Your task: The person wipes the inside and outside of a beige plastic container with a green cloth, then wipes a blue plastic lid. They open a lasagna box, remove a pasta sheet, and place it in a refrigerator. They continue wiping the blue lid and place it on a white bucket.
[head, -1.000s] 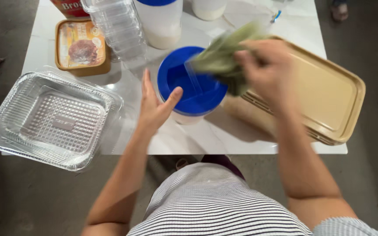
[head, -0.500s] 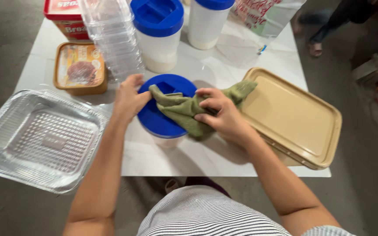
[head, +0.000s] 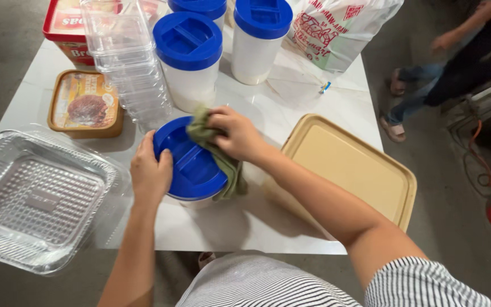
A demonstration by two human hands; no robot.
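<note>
A white tub with a blue lid [head: 191, 165] stands on the white worktop [head: 291, 108], near its front edge. The left hand [head: 150, 173] lies on the lid's left side, fingers curled over the rim. The right hand [head: 237, 135] is closed on a green cloth [head: 217, 150] and presses it onto the lid's far right part. A tan tray [head: 353, 167] lies just to the right.
</note>
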